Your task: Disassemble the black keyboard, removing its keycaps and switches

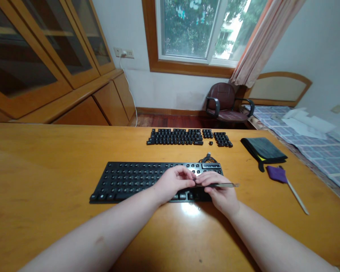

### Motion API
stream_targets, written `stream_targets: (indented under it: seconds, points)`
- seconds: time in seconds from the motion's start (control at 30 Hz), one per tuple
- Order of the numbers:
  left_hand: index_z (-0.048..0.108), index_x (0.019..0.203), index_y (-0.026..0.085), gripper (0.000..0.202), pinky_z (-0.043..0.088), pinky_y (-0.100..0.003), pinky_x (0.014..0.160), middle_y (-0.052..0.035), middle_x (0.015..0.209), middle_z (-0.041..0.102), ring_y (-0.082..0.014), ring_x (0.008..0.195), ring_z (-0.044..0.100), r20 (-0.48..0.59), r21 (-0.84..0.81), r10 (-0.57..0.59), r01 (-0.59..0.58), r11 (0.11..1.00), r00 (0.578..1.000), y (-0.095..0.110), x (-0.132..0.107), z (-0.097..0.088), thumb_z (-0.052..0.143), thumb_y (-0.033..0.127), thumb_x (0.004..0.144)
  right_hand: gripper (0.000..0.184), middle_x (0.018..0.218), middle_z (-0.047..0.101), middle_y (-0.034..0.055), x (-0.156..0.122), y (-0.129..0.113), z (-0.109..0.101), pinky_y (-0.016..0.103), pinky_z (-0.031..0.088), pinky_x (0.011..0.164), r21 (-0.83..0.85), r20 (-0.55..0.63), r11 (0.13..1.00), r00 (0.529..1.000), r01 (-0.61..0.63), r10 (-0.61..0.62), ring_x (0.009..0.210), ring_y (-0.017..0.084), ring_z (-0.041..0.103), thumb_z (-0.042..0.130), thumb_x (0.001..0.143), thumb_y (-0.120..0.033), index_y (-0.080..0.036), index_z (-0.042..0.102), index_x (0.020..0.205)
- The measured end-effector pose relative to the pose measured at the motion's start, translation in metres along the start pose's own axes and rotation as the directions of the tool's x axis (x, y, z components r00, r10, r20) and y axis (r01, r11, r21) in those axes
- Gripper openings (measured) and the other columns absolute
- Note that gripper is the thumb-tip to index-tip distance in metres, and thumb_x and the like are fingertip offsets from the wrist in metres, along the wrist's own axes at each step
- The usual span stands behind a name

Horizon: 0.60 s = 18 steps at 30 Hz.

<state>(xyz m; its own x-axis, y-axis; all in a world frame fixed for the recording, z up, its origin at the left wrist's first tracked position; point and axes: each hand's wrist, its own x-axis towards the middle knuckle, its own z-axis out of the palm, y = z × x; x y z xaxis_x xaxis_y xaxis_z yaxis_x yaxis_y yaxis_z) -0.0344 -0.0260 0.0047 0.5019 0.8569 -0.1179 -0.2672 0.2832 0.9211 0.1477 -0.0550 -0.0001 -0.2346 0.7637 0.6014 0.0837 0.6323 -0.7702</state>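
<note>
in the centre of the frame the black keyboard (pixel 130 179) lay bare of most caps; the right hand (pixel 219 192) pinched a thin metal tool (pixel 226 185), perhaps tweezers, and the left hand (pixel 172 183) pinched its tip

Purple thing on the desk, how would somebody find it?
Start at the big wooden desk and go to its right side, past the keyboard. Beside the black pouch lies the purple thing, the only purple item, with a pale stick poking out.

Black keyboard (pixel 130 180), purple cloth (pixel 276 173)
</note>
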Motion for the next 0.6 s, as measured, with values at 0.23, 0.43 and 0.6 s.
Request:
stream_targets:
  seconds: [0.23, 0.43, 0.6]
  points:
    - [0.053, 0.076, 0.015, 0.031, 0.046, -0.029, 0.082, -0.0011, 0.087, 0.064, -0.0106, 0.077, 0.060, -0.173, -0.154, -0.051, 0.024, 0.988, 0.984, -0.0008, 0.0013, -0.0008, 0.077, 0.027, 0.062, 0.010, 0.093, 0.064, 0.0058, -0.0009, -0.0078, -0.0013, 0.041, 0.049, 0.085, -0.186, 0.034, 0.982, 0.999, 0.037, -0.032, 0.092, 0.020, 0.061, 0.054, 0.085, -0.021, -0.024, 0.063, 0.088]
    - [0.055, 0.086, 0.015, 0.033, 0.044, -0.030, 0.084, -0.0029, 0.090, 0.064, -0.0118, 0.082, 0.060, -0.069, -0.040, 0.019, -0.021, 0.999, 0.997, -0.0043, 0.0014, -0.0027, 0.076, 0.023, 0.063, 0.024, 0.084, 0.056, 0.0040, 0.0018, -0.0021, -0.0066, 0.032, 0.051, 0.070, -0.486, 0.016, 0.874, 1.000, -0.007, 0.016, 0.079, 0.017, 0.057, 0.056, 0.083, -0.021, -0.027, 0.064, 0.105]
    - [0.054, 0.088, 0.015, 0.035, 0.047, -0.028, 0.080, -0.0012, 0.087, 0.061, -0.0110, 0.079, 0.060, -0.025, -0.039, 0.012, -0.013, 0.999, 1.000, -0.0041, 0.0007, -0.0023, 0.077, 0.022, 0.062, 0.023, 0.090, 0.060, 0.0052, 0.0080, -0.0005, -0.0072, 0.029, 0.052, 0.070, -0.496, 0.164, 0.865, 0.986, 0.079, 0.004, 0.081, 0.016, 0.060, 0.061, 0.081, -0.025, -0.025, 0.064, 0.104]
